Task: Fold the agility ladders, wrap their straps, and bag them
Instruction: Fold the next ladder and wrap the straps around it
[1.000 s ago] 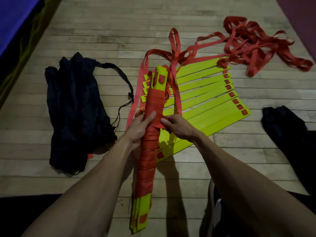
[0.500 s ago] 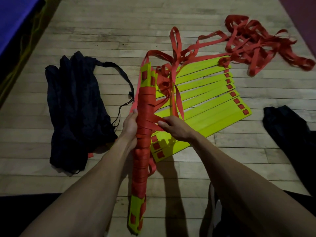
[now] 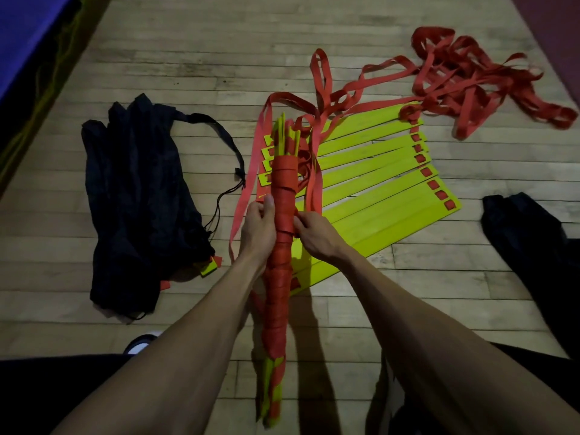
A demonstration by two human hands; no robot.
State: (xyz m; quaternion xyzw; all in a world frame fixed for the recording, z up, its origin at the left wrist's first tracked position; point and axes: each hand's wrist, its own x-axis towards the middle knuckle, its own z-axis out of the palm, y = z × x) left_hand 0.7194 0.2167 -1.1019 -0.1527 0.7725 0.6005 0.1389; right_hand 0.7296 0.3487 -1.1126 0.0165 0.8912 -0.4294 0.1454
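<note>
While the second ladder [image 3: 373,180] lies fanned on the floor, we turn the bundle.
The wrapped bundle [image 3: 282,233] now shows its edge; our left hand [image 3: 259,222] grips it, right hand [image 3: 309,232] pinches the strap [image 3: 315,186].

Bare wooden floor [image 3: 194,73] is seen open at top left and centre. Left side is blocked by a black drawstring bag [image 3: 135,202], its cord trailing toward the middle. Centre-right floor is covered by fanned yellow rungs [image 3: 376,183]; top right is cluttered by a loose red strap tangle [image 3: 470,86]. A narrow floor strip is left between bag and the held wrapped bundle [image 3: 281,246]. Right edge is taken by dark fabric [image 3: 533,240]. Open planks are seen between rungs and that fabric.
</note>
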